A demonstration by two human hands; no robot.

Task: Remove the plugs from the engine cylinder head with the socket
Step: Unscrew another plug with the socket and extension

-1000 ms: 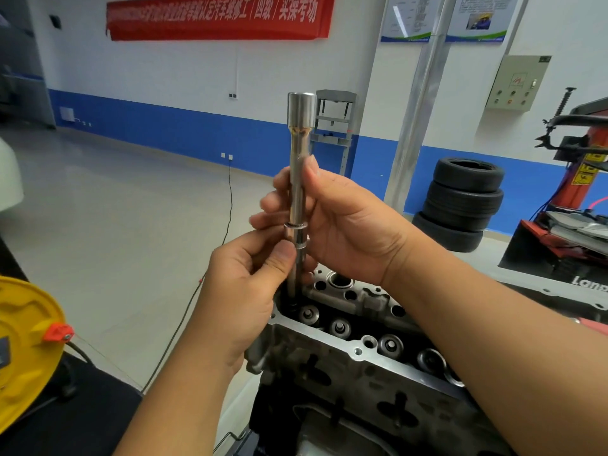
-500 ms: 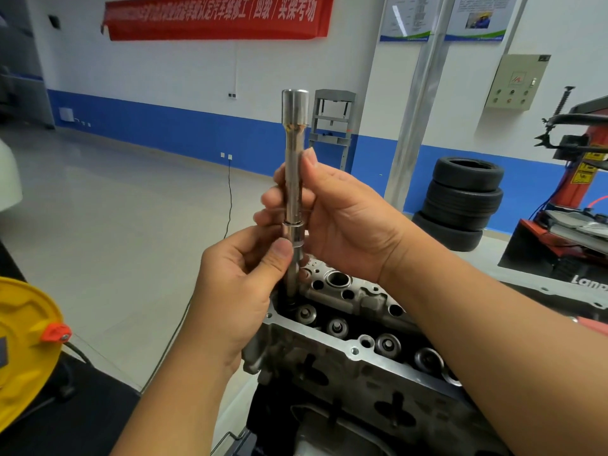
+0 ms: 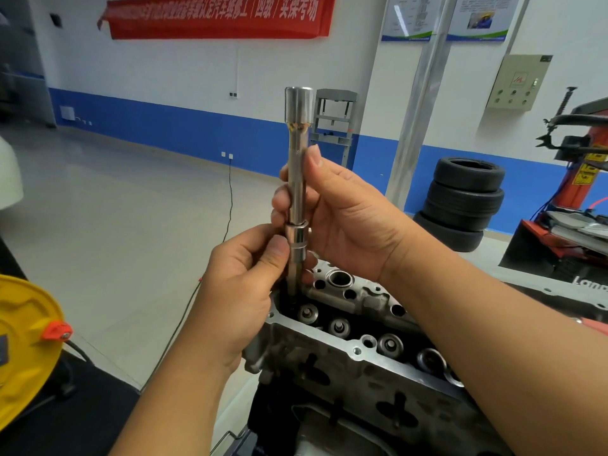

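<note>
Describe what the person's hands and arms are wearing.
Nothing shows on either one. The left hand and right hand are bare: no gloves, rings or watch visible. Both forearms are bare up to the picture's edge, with no sleeve, strap or marking in view. The fingernails are short.

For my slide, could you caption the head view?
Both hands hold a socket extension upright in the cylinder head.

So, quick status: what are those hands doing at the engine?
Right hand grips upper socket bar. Left hand pinches its lower joint. Bar upright, tip down in cylinder head. Nothing blocking.
</note>
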